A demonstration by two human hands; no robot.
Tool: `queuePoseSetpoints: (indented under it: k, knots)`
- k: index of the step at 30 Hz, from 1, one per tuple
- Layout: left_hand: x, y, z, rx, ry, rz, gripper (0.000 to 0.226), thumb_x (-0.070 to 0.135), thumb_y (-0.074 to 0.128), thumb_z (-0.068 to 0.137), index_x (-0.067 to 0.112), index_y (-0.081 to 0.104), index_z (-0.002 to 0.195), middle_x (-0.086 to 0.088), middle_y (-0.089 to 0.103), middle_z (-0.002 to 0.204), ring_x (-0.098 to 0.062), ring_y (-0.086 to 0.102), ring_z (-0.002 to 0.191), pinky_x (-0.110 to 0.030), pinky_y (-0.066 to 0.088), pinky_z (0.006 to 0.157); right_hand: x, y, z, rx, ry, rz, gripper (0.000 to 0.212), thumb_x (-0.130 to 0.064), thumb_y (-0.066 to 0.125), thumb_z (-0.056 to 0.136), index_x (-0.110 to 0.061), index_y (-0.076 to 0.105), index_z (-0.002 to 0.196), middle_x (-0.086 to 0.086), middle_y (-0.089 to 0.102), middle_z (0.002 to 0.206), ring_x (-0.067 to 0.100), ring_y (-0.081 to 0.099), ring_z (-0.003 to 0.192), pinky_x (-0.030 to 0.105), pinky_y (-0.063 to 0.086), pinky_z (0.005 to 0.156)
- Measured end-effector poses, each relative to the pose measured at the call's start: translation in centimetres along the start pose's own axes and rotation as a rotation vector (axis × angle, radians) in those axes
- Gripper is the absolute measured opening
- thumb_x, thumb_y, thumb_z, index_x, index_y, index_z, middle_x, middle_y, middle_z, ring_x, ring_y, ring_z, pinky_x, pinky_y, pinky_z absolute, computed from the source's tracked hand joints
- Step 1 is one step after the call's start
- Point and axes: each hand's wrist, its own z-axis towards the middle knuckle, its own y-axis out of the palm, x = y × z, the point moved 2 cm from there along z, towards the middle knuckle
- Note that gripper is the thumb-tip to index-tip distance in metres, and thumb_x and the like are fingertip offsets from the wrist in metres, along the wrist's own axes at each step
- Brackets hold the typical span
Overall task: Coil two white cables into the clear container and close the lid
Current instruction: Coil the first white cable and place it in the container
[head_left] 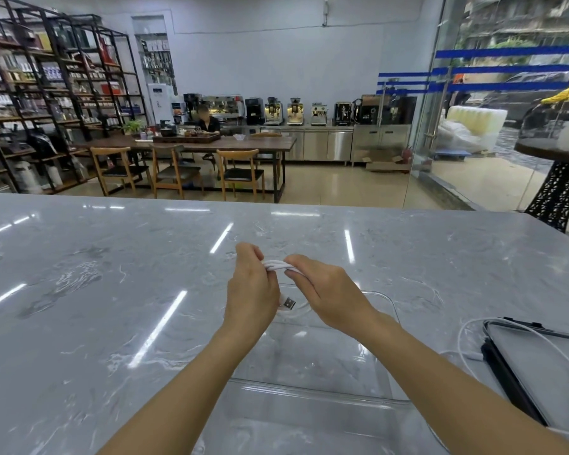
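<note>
A bundled white cable is held above the far end of the clear container, gripped between my left hand and my right hand. Its USB plug dangles between my wrists. The container stands open on the marble counter and looks empty below my arms. To the right lies the container's lid, grey with a dark rim. A second white cable runs loose over the lid and the counter beside it.
The grey marble counter stretches wide to the left and ahead. Beyond its far edge are a wooden table with chairs, a seated person, shelves on the left and a glass wall on the right.
</note>
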Motion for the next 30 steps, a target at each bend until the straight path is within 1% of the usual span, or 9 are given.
queuePoseSetpoints:
  k: [3, 8, 11, 13, 15, 17, 21, 25, 30]
  knots:
    - [0.0, 0.1, -0.2, 0.060, -0.041, -0.111, 0.025, 0.010, 0.043, 0.091, 0.027, 0.025, 0.095, -0.007, 0.055, 0.075, -0.024, 0.058, 0.056, -0.043, 0.049, 0.051, -0.8, 0.2, -0.1, 0.034, -0.102, -0.037, 0.028, -0.018, 0.045, 0.093, 0.000, 0.060, 0.109, 0.016, 0.068, 0.081, 0.033, 0.059, 0.060, 0.041, 0.051, 0.051]
    - [-0.3, -0.3, 0.1, 0.127, -0.251, -0.349, 0.021, 0.029, 0.052, 0.092, 0.020, 0.032, 0.093, -0.006, 0.056, 0.086, -0.013, 0.058, 0.053, -0.026, 0.049, 0.048, -1.2, 0.2, -0.3, 0.094, -0.238, -0.149, 0.029, -0.016, 0.045, 0.089, 0.001, 0.064, 0.102, 0.012, 0.065, 0.066, 0.026, 0.055, 0.044, 0.030, 0.045, 0.034]
    - [-0.3, -0.1, -0.4, 0.048, -0.395, -0.587, 0.011, 0.027, 0.051, 0.093, 0.019, 0.044, 0.090, -0.001, 0.062, 0.066, -0.005, 0.057, 0.043, -0.022, 0.047, 0.046, -1.2, 0.2, -0.3, 0.123, -0.308, -0.184, 0.023, -0.013, 0.047, 0.089, -0.005, 0.059, 0.107, 0.008, 0.060, 0.061, 0.021, 0.049, 0.041, 0.027, 0.042, 0.032]
    - [-0.2, -0.4, -0.3, -0.043, -0.429, -0.636, 0.013, 0.013, 0.056, 0.089, 0.024, 0.049, 0.094, 0.001, 0.068, 0.080, -0.001, 0.063, 0.064, -0.016, 0.047, 0.059, -0.9, 0.2, -0.6, 0.136, -0.343, -0.209, 0.021, -0.018, 0.046, 0.092, -0.010, 0.052, 0.110, 0.006, 0.059, 0.059, 0.017, 0.048, 0.041, 0.024, 0.041, 0.033]
    - [-0.1, -0.6, -0.3, -0.190, -0.467, -0.769, 0.035, -0.007, 0.053, 0.081, 0.021, 0.050, 0.100, -0.004, 0.071, 0.102, -0.013, 0.064, 0.089, -0.025, 0.041, 0.073, -0.5, 0.0, -0.8, 0.148, -0.355, -0.213, 0.023, -0.020, 0.045, 0.092, -0.007, 0.058, 0.106, 0.006, 0.058, 0.057, 0.017, 0.048, 0.041, 0.025, 0.042, 0.033]
    - [-0.4, -1.1, -0.3, -0.346, -0.575, -1.044, 0.043, -0.016, 0.050, 0.064, 0.012, 0.053, 0.096, -0.012, 0.066, 0.110, -0.023, 0.062, 0.087, -0.031, 0.037, 0.066, -0.1, -0.2, -0.9, 0.168, -0.344, -0.209, 0.019, -0.018, 0.046, 0.091, -0.008, 0.057, 0.103, 0.006, 0.058, 0.056, 0.019, 0.049, 0.041, 0.027, 0.042, 0.032]
    - [-0.9, -2.4, 0.1, -0.514, -0.782, -1.491, 0.026, 0.022, 0.064, 0.067, 0.007, 0.054, 0.085, -0.011, 0.066, 0.091, -0.024, 0.060, 0.092, -0.041, 0.041, 0.079, 0.6, -0.1, -1.6, 0.158, -0.421, -0.240, 0.018, -0.007, 0.056, 0.085, -0.013, 0.047, 0.099, 0.007, 0.056, 0.055, 0.021, 0.047, 0.043, 0.029, 0.043, 0.034]
    - [-1.7, -3.5, 1.3, -0.227, -0.764, -1.356, 0.009, 0.010, 0.056, 0.079, 0.011, 0.057, 0.071, 0.003, 0.059, 0.057, -0.009, 0.068, 0.070, -0.054, 0.045, 0.089, 0.3, 0.5, -1.8, 0.199, -0.573, -0.369, 0.029, 0.014, 0.058, 0.071, -0.011, 0.053, 0.084, 0.004, 0.056, 0.055, 0.019, 0.043, 0.046, 0.026, 0.037, 0.040]
    - [-3.0, -5.1, 1.1, -0.341, -0.954, -0.923, 0.005, 0.012, 0.057, 0.086, 0.008, 0.059, 0.086, -0.008, 0.058, 0.087, -0.019, 0.056, 0.088, -0.045, 0.049, 0.073, 0.2, 0.2, -1.6, 0.324, -0.642, -0.446, 0.018, 0.010, 0.052, 0.080, -0.008, 0.054, 0.081, 0.004, 0.058, 0.055, 0.018, 0.042, 0.046, 0.026, 0.038, 0.042]
